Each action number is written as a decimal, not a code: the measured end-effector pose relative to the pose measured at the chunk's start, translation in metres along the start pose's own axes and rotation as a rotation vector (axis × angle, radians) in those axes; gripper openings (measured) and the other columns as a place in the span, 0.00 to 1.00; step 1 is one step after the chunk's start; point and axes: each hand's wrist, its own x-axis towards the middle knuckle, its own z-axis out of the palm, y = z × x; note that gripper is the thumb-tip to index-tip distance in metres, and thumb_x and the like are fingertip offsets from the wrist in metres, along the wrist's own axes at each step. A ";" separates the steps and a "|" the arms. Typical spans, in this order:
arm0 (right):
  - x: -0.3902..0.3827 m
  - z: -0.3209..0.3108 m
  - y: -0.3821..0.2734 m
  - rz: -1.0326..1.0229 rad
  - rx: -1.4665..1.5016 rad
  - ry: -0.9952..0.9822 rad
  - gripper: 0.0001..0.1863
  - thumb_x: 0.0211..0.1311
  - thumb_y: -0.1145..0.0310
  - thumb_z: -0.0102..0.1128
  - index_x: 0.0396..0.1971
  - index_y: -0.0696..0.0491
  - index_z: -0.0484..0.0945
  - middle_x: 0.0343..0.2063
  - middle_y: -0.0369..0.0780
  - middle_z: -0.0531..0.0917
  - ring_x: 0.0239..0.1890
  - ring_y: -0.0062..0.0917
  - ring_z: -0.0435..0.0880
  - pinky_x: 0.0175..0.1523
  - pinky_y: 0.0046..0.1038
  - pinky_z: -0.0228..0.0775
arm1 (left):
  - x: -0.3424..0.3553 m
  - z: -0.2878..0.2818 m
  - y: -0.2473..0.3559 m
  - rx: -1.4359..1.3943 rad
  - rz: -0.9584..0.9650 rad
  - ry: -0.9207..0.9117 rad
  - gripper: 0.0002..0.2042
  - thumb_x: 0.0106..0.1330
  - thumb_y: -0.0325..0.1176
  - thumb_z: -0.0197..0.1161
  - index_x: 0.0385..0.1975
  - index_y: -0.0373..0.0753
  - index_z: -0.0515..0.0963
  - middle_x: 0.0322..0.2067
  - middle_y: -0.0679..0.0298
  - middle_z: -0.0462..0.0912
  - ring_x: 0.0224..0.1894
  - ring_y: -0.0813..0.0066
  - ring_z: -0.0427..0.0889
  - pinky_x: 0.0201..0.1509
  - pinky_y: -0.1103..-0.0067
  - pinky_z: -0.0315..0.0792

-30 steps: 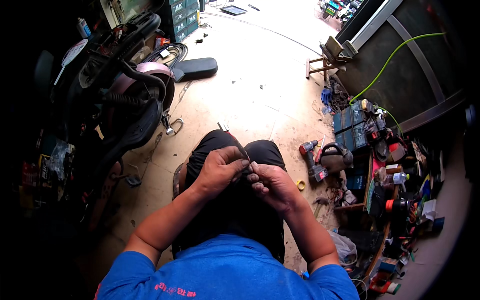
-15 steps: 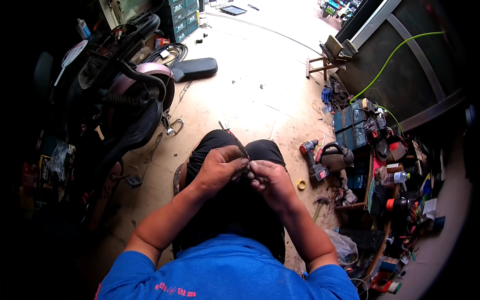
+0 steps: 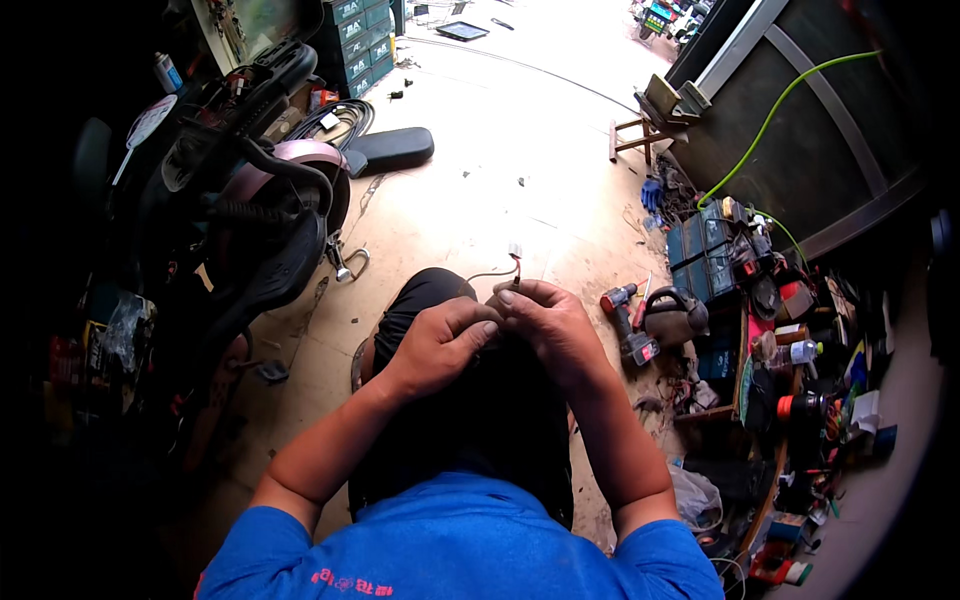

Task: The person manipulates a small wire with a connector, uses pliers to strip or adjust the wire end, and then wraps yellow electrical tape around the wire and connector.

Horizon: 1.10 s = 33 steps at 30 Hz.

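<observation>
Both hands meet above my lap, fingertips almost touching. My right hand (image 3: 540, 318) pinches a thin wire (image 3: 517, 267) between thumb and fingers. At the wire's upper end stands a small whitish connector (image 3: 515, 250), and a dark lead curves from it toward the left. My left hand (image 3: 440, 345) is closed, thumb pressed against the index finger just beside the right fingertips. What lies inside the left fingers is hidden by the hand.
A dark electric scooter (image 3: 270, 200) and a long black seat pad (image 3: 392, 148) are at left. To the right lie a cordless drill (image 3: 628, 325), a dark kettle-like object (image 3: 675, 315) and a cluttered shelf with bottles (image 3: 795, 353). A small wooden stool (image 3: 645, 130) stands farther off.
My right hand has moved slightly up, and the wire with its whitish connector now rises above it instead of above the left hand. The yellow ring on the floor is no longer visible.
</observation>
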 end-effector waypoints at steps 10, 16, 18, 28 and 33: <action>-0.028 0.020 -0.017 -0.192 -0.226 0.076 0.15 0.66 0.69 0.75 0.45 0.64 0.87 0.39 0.41 0.90 0.41 0.20 0.87 0.49 0.22 0.80 | -0.002 0.016 0.014 0.646 0.189 0.025 0.09 0.69 0.34 0.65 0.35 0.34 0.81 0.32 0.48 0.82 0.36 0.46 0.85 0.41 0.59 0.79; -0.027 0.011 -0.015 -0.244 -0.283 0.100 0.15 0.65 0.69 0.76 0.45 0.64 0.87 0.39 0.42 0.91 0.42 0.21 0.88 0.51 0.23 0.80 | 0.003 0.016 0.012 0.676 0.025 -0.109 0.08 0.70 0.31 0.57 0.35 0.34 0.81 0.31 0.44 0.84 0.36 0.41 0.86 0.42 0.55 0.80; -0.030 0.015 -0.019 -0.242 -0.308 0.107 0.16 0.64 0.68 0.76 0.45 0.64 0.87 0.39 0.42 0.91 0.42 0.21 0.88 0.51 0.23 0.80 | 0.002 0.013 0.008 0.666 0.022 -0.145 0.07 0.69 0.29 0.56 0.35 0.34 0.80 0.30 0.43 0.85 0.35 0.40 0.86 0.42 0.54 0.80; -0.033 0.010 -0.007 -0.373 -0.296 0.117 0.15 0.67 0.68 0.74 0.46 0.62 0.86 0.40 0.43 0.91 0.42 0.23 0.89 0.50 0.25 0.81 | 0.004 0.016 0.024 0.220 0.007 -0.052 0.10 0.71 0.30 0.59 0.47 0.34 0.83 0.33 0.43 0.85 0.38 0.43 0.88 0.41 0.65 0.82; -0.040 0.012 -0.004 -0.415 -0.295 0.094 0.14 0.69 0.68 0.72 0.47 0.61 0.86 0.42 0.43 0.91 0.45 0.23 0.89 0.52 0.24 0.80 | -0.006 0.023 0.017 0.366 0.032 0.048 0.08 0.74 0.34 0.62 0.39 0.36 0.83 0.30 0.46 0.84 0.34 0.44 0.87 0.36 0.64 0.80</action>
